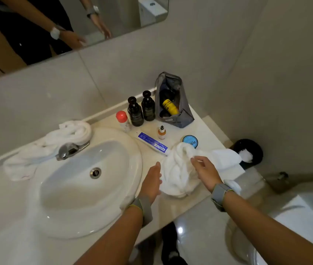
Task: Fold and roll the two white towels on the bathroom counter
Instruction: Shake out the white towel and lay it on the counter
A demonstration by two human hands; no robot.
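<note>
Crumpled near towel (178, 173) between hands, running away from body; right hand (206, 172) pinching its top, left hand (152, 183) open, flat alongside, nothing held.

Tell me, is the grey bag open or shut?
Open. The grey bag gapes at its top, and a yellow tube shows inside.

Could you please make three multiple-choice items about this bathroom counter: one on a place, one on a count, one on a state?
1. Where does the second towel lie?
A. behind the faucet
B. in the basin
C. on the floor

2. How many dark bottles stand by the wall?
A. one
B. two
C. four

3. The toiletry bag is:
A. zipped
B. open
C. lying flat

Answers:
1 A: the second towel is bunched behind the faucet.
2 B: two dark bottles stand together.
3 B: the toiletry bag gapes, showing a yellow tube.
</note>
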